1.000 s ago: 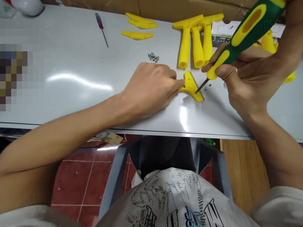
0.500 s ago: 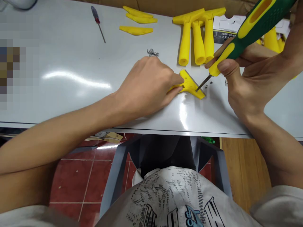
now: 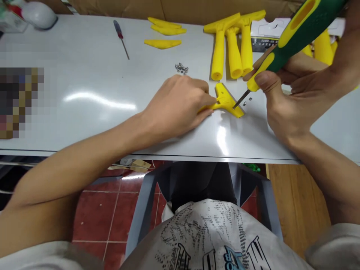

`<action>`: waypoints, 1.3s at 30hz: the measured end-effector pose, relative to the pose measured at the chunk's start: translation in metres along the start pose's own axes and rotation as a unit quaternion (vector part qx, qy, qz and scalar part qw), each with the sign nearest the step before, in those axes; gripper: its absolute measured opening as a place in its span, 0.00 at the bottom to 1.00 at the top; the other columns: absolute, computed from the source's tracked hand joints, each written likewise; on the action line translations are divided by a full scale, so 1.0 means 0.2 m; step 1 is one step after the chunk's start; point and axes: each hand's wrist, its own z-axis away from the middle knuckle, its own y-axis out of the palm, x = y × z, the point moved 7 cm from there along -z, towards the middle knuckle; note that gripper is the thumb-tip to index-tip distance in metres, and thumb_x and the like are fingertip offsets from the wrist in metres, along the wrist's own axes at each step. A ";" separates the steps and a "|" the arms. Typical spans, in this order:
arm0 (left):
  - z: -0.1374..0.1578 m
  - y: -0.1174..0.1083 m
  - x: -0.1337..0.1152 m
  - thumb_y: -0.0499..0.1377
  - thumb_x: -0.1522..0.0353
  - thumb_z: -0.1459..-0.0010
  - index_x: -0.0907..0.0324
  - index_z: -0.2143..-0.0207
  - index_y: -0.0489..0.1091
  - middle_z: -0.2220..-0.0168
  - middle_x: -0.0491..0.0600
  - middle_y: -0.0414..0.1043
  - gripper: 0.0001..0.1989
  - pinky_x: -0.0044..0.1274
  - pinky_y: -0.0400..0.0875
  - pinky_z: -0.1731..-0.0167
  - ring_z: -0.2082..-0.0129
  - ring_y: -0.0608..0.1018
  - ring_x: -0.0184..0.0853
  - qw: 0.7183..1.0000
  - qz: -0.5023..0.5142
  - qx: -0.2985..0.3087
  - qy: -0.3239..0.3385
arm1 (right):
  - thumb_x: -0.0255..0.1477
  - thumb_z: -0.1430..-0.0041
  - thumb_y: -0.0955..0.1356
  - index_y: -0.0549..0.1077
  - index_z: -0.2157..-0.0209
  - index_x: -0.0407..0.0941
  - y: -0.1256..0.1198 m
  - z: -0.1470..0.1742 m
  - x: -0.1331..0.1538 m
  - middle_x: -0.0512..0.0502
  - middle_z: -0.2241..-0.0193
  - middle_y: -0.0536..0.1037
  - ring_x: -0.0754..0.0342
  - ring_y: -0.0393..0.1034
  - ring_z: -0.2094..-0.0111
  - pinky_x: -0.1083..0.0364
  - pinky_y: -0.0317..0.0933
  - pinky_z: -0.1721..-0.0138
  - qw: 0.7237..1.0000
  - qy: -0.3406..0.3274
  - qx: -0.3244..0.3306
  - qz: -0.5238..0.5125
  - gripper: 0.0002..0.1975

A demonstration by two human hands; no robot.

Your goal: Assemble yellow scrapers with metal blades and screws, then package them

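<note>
My left hand [image 3: 182, 105] is closed around the handle of a yellow T-shaped scraper [image 3: 225, 98], pressing it flat on the white table. Its wide head points right, with a small hole showing near the upper end. A green and yellow screwdriver [image 3: 295, 41] is gripped in my right hand [image 3: 295, 90], tilted down to the left. The tip meets the lower end of the scraper head, where a screw seems to sit. Just right of the head lie two loose screws [image 3: 244, 103]. Beyond my left hand is a small pile of screws [image 3: 181, 68].
Several yellow T-shaped scrapers [image 3: 218, 54] stand at the back, beside a printed package [image 3: 264, 42]. Thin yellow blade-like pieces [image 3: 163, 44] and a small screwdriver [image 3: 121, 39] lie further left. A round white object [image 3: 39, 15] is at the far left corner. The table's front edge [image 3: 180, 155] runs below my forearms.
The view has shifted slightly, so the table items appear a little lower and more of the far left corner shows. Both hands keep their grips; the screwdriver tip stays on the scraper head.
</note>
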 end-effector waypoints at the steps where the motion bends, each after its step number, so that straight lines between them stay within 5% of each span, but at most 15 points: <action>1: 0.00 0.00 0.00 0.54 0.61 0.16 0.47 0.41 0.90 0.52 0.54 0.89 0.22 0.37 0.78 0.58 0.55 0.88 0.49 1.000 -0.016 -0.006 -0.006 | 0.62 0.34 0.82 0.78 0.25 0.60 0.01 0.00 0.03 0.64 0.65 0.84 0.58 0.90 0.60 0.59 0.83 0.56 0.999 -0.027 -0.004 0.025 0.43; 8: -0.03 -0.01 -0.01 0.59 0.63 0.18 0.47 0.47 0.91 0.52 0.53 0.89 0.18 0.36 0.74 0.60 0.58 0.88 0.46 0.999 -0.051 -0.014 0.005 | 0.59 0.22 0.75 0.63 0.14 0.60 0.07 -0.14 0.09 0.49 0.40 0.89 0.40 0.89 0.35 0.49 0.90 0.54 0.960 0.242 0.112 0.091 0.45; 15: -0.04 0.02 0.01 0.57 0.62 0.15 0.45 0.40 0.91 0.47 0.53 0.90 0.19 0.35 0.72 0.61 0.52 0.87 0.47 0.996 -0.086 0.011 0.018 | 0.49 0.28 0.82 0.71 0.21 0.54 -0.11 -0.31 0.15 0.42 0.43 0.87 0.42 0.87 0.43 0.45 0.86 0.51 0.911 0.284 0.124 0.271 0.42; 20: -0.05 0.03 0.01 0.60 0.64 0.15 0.47 0.36 0.89 0.45 0.54 0.91 0.18 0.31 0.71 0.61 0.48 0.88 0.46 0.995 -0.096 -0.012 0.033 | 0.19 0.45 0.84 0.85 0.32 0.50 -0.28 -0.38 0.13 0.48 0.61 0.81 0.48 0.77 0.59 0.40 0.78 0.42 0.846 0.296 0.112 0.430 0.39; 24: -0.05 0.04 0.01 0.58 0.64 0.14 0.49 0.37 0.89 0.46 0.55 0.90 0.18 0.32 0.72 0.62 0.49 0.89 0.47 0.995 -0.096 -0.010 0.037 | 0.24 0.38 0.82 0.87 0.32 0.49 -0.21 -0.31 0.06 0.47 0.68 0.80 0.43 0.77 0.59 0.35 0.74 0.38 0.768 0.323 0.249 0.494 0.33; 27: -0.06 0.04 0.01 0.58 0.65 0.15 0.50 0.39 0.88 0.45 0.55 0.90 0.18 0.32 0.73 0.60 0.49 0.88 0.47 0.996 -0.087 -0.010 0.034 | 0.29 0.30 0.81 0.82 0.25 0.47 -0.17 -0.27 0.07 0.37 0.57 0.86 0.34 0.81 0.45 0.33 0.73 0.34 0.737 0.304 0.296 0.527 0.34; 30: -0.06 0.04 0.00 0.58 0.67 0.18 0.51 0.40 0.88 0.45 0.56 0.89 0.18 0.32 0.73 0.61 0.49 0.88 0.47 0.995 -0.098 -0.005 0.032 | 0.30 0.26 0.78 0.84 0.28 0.47 -0.11 -0.28 0.16 0.29 0.41 0.85 0.32 0.80 0.38 0.32 0.72 0.30 0.764 0.211 0.315 0.522 0.28; 34: -0.06 0.05 -0.01 0.59 0.69 0.20 0.54 0.43 0.88 0.46 0.57 0.88 0.16 0.32 0.74 0.59 0.50 0.88 0.48 0.995 -0.095 -0.001 0.028 | 0.32 0.29 0.79 0.91 0.53 0.50 0.04 -0.21 0.23 0.41 0.53 0.89 0.43 0.82 0.57 0.41 0.75 0.45 0.806 0.135 0.444 0.366 0.07; 39: -0.06 0.05 -0.02 0.59 0.70 0.21 0.54 0.45 0.88 0.46 0.57 0.87 0.16 0.33 0.76 0.58 0.49 0.88 0.48 0.996 -0.089 -0.007 0.030 | 0.29 0.26 0.73 0.89 0.58 0.51 0.10 -0.13 0.21 0.46 0.57 0.90 0.43 0.84 0.54 0.44 0.73 0.47 0.799 0.093 0.502 0.318 0.09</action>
